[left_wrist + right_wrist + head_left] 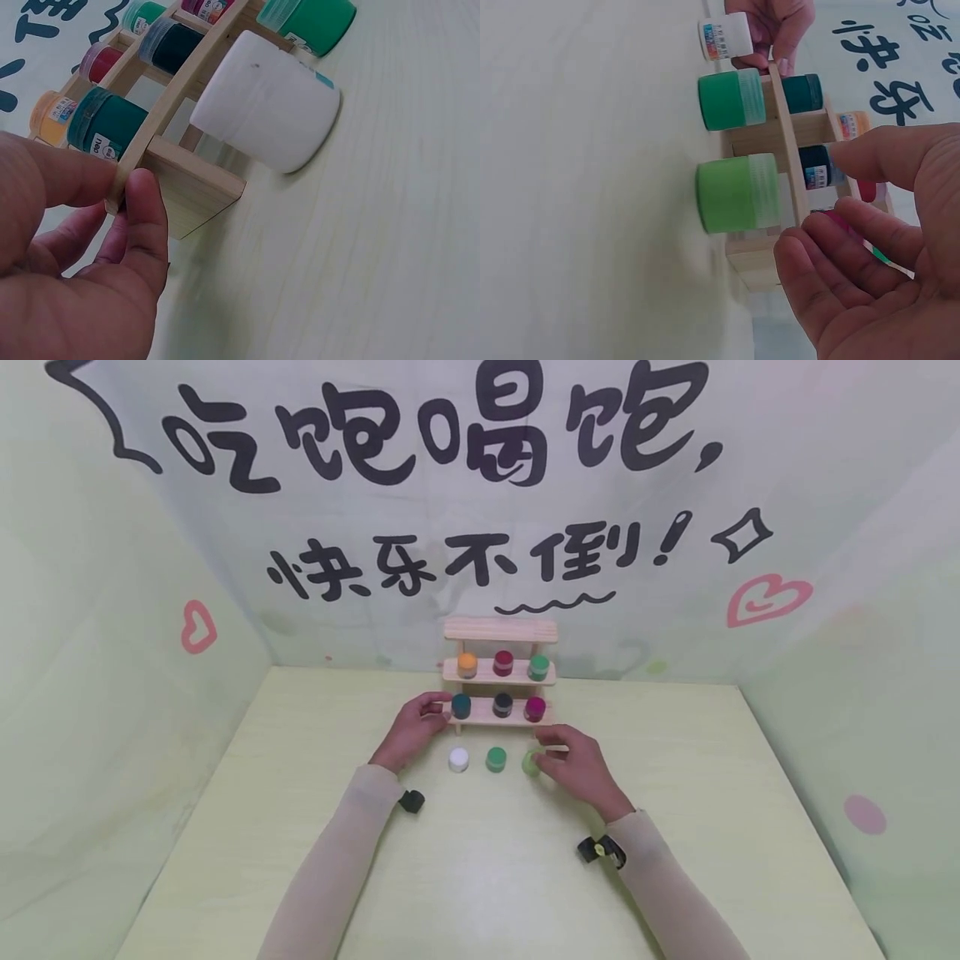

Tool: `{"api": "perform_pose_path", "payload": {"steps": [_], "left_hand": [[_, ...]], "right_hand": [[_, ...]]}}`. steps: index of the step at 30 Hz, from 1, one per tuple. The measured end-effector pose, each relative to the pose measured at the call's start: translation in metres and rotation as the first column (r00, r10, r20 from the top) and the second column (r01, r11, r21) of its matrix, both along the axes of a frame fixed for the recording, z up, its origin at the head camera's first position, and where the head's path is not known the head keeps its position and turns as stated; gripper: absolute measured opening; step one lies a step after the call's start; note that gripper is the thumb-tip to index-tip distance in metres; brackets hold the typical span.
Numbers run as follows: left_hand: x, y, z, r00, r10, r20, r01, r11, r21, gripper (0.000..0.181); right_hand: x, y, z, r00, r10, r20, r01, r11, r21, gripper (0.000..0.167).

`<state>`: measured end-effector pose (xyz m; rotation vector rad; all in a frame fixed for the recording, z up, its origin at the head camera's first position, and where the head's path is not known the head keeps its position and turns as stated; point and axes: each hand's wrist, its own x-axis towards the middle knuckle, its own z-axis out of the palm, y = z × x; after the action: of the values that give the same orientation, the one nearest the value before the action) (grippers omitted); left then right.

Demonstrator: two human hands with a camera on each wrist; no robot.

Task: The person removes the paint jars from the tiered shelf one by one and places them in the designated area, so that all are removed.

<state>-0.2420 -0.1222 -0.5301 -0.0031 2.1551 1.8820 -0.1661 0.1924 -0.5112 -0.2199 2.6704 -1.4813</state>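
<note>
A small wooden rack (500, 629) stands near the back wall. My left hand (411, 727) pinches the left end of its lower shelf (199, 66) between thumb and fingers, beside a teal jar (105, 124). My right hand (900, 262) is at the rack's right end, fingers spread and apart, holding nothing; contact with the shelf is unclear. On the table before the rack stand a white jar (458, 760), a green jar (496, 759) and a light green jar (737, 193), the last partly behind my right fingers in the head view.
The lower shelf also bears a black jar (502, 705) and a magenta jar (535, 708). Above them are orange (467, 665), red (503, 662) and green (538, 667) jars. Cloth walls with black writing enclose the pale table (450, 877) at back and sides.
</note>
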Motion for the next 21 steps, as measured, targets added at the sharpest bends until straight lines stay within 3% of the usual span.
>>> {"api": "perform_pose_path", "payload": {"steps": [21], "left_hand": [[-0.002, -0.001, -0.002, 1.000, -0.003, 0.010, 0.003, 1.000, 0.020, 0.041]], "right_hand": [[-0.017, 0.005, 0.032, 0.990, 0.003, -0.139, -0.005, 1.000, -0.012, 0.035]]}}
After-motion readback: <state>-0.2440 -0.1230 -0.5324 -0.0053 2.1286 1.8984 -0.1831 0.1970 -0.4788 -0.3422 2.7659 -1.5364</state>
